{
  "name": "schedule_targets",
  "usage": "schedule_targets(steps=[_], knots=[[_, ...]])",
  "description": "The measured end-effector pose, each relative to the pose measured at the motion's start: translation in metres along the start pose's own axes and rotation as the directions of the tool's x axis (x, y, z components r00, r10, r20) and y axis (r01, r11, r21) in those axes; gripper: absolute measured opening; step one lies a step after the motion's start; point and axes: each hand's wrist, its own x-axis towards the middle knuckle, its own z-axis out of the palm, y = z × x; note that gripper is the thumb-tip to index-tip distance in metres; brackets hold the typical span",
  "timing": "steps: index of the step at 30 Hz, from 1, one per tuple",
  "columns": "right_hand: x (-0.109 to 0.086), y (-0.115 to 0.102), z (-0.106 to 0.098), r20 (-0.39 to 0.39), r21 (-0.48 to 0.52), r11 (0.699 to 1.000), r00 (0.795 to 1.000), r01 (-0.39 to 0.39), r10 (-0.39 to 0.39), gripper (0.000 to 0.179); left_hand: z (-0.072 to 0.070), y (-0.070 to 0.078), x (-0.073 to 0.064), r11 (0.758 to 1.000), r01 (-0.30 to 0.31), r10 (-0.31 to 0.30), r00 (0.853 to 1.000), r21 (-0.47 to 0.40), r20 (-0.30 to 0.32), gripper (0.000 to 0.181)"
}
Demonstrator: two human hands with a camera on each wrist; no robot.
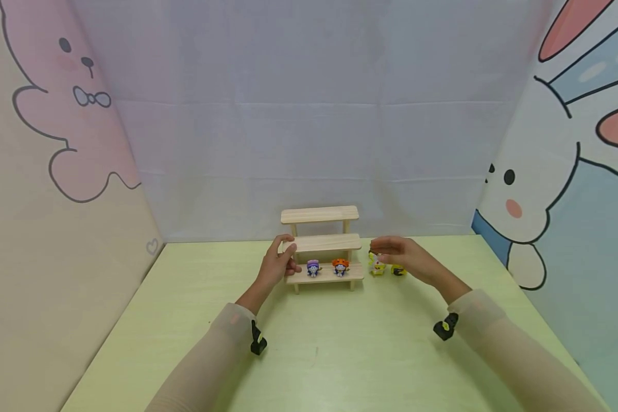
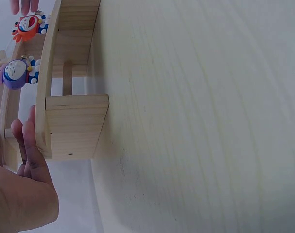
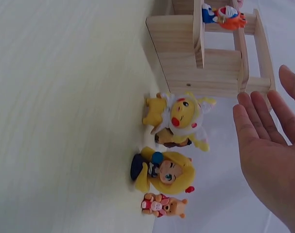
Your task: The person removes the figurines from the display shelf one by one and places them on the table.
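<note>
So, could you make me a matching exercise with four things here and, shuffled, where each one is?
1. Purple-hatted toy figurine
2. Orange-hatted toy figurine
3. Yellow-faced, white-hooded toy figurine
4. Left hand

A. On the pale green tabletop
B. At the left end of the three-tiered wooden stand
C. Lowest tier, nearer the right hand
D. Lowest tier, nearer the left hand

Pairs: 1-D; 2-C; 3-A; 4-B

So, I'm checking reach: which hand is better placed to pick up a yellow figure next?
Probably the right hand: empty, near the yellow figures; the left hand is at the other end of the shelf.
</note>
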Motion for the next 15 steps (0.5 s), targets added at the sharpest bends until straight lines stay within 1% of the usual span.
schedule_targets(steps=[3, 9, 12, 15], knots=[[0.001, 0.000, 0.010, 0.006, -0.010, 1.000, 1.000, 0.016, -0.016, 0.050, 0.000, 0.001, -0.001, 1.000, -0.003, 0.003, 1.000, 0.007, 0.002, 0.046], [0.002, -0.002, 0.025, 0.021, 0.004, 1.000, 1.000, 0.018, -0.018, 0.049, 0.000, 0.002, -0.001, 1.000, 0.007, -0.007, 1.000, 0.025, 0.004, 0.043], [0.004, -0.001, 0.032, 0.025, -0.002, 1.000, 0.999, 0.021, -0.021, 0.049, -0.001, -0.005, 0.005, 1.000, 0.011, -0.011, 1.000, 0.026, 0.004, 0.044], [0.006, -0.001, 0.039, 0.025, -0.013, 1.000, 0.999, 0.027, -0.027, 0.050, -0.002, -0.017, 0.012, 1.000, 0.004, -0.004, 1.000, 0.027, -0.010, 0.047]])
